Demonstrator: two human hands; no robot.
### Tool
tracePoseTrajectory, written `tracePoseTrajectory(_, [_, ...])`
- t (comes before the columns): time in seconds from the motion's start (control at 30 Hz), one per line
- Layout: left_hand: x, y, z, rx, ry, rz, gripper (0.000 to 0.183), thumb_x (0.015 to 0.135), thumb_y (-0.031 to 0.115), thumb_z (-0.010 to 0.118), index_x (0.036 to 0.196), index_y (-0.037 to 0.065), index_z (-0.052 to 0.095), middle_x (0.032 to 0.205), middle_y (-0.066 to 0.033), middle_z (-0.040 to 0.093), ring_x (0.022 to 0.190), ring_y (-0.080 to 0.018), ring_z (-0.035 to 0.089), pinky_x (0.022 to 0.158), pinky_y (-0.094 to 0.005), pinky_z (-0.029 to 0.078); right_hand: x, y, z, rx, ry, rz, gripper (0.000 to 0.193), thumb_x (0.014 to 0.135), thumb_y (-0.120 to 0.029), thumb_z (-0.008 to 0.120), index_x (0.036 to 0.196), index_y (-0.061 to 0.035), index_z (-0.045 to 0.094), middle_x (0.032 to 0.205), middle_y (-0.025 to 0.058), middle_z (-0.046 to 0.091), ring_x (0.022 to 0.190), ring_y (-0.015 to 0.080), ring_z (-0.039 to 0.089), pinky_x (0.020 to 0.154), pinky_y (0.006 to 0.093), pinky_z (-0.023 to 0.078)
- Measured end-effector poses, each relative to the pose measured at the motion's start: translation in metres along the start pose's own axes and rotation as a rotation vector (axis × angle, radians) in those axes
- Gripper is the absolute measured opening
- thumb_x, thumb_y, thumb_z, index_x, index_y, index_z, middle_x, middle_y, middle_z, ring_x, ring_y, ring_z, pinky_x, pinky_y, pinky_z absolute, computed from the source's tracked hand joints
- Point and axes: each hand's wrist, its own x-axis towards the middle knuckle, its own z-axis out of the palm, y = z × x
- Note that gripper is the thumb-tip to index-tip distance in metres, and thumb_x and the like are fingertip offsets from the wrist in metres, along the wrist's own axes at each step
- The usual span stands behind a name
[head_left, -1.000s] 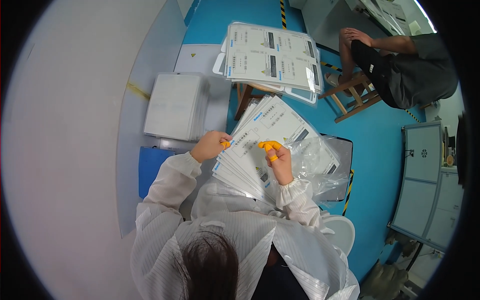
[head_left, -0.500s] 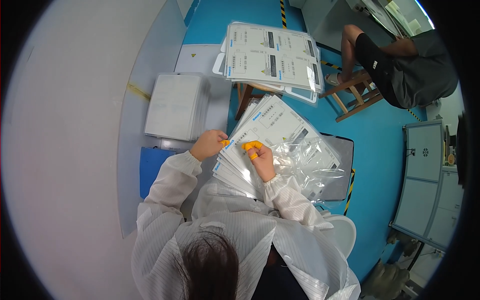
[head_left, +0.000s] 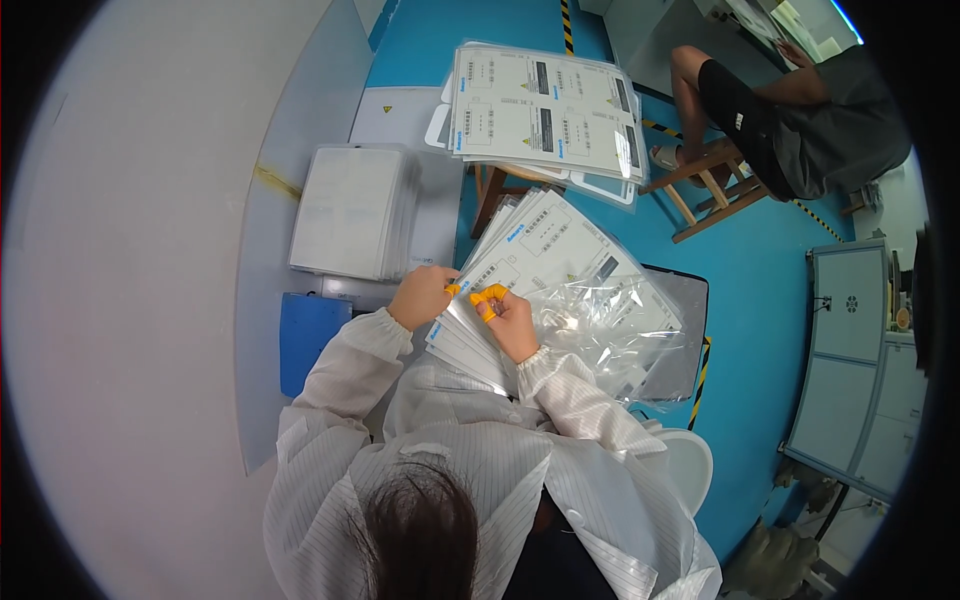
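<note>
Picking, seemingly, at printed sheets: left hand pinching edge, right hand curled, hold unclear; next likely needs fingertip precision.

Blue floor, black-yellow tape on it. Upper right: co-worker, dark clothes, knees bent, seated on wooden stool, facing grey desk. Far right: pale grey cabinet, round dark mark on front. Left: white wall, pale panel with yellowish strip; blue box just beside panel. Lower right: white seat, rounded, partly hidden.
</note>
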Motion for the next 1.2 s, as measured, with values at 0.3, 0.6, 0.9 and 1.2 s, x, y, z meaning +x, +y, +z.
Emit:
tracePoseTrajectory(0.3, [0.002,0.028,-0.022,-0.225,-0.071,-0.133,0.029,0.071,0.0,0.057,0.1,-0.002,0.061,0.079,-0.0152,0.063,0.068,-0.0202,0.062,0.062,-0.0264,0.049,-0.003,-0.006,0.002,-0.089,-0.008,0.027,0.021,0.072,-0.014,0.069,0.081,0.0018,0.059,0.065,0.0101,0.057,0.056,0.017,0.053,0.054,0.0287,0.043])
tracePoseTrajectory(0.6, [0.005,0.009,-0.006,-0.532,-0.097,-0.159,0.034,0.067,-0.006,0.06,0.1,-0.002,0.062,0.085,-0.0139,0.065,0.071,-0.0168,0.062,0.064,-0.0234,0.05,0.005,0.0,0.005,-0.374,0.017,-0.144,0.027,0.064,-0.012,0.074,0.08,-0.0009,0.055,0.073,0.0129,0.055,0.065,0.0299,0.057,0.058,0.0333,0.046])
tracePoseTrajectory(0.9, [0.005,0.005,-0.007,-0.493,-0.127,-0.152,0.032,0.069,-0.006,0.053,0.099,-0.003,0.062,0.082,-0.0126,0.064,0.071,-0.0131,0.06,0.063,-0.0222,0.05,0.002,-0.006,0.001,-0.342,-0.036,-0.182,0.023,0.066,-0.006,0.068,0.086,-0.0001,0.057,0.082,0.014,0.055,0.071,0.029,0.057,0.063,0.0344,0.045])
tracePoseTrajectory(1.2, [0.002,0.006,0.0,-0.625,-0.164,-0.097,0.04,0.071,-0.011,0.046,0.11,-0.003,0.056,0.098,-0.0129,0.061,0.084,-0.0153,0.06,0.07,-0.0221,0.05,-0.001,0.009,0.001,-0.312,0.035,-0.094,0.012,0.073,-0.004,0.059,0.084,-0.0007,0.057,0.083,0.0162,0.054,0.073,0.0341,0.055,0.063,0.0357,0.044])
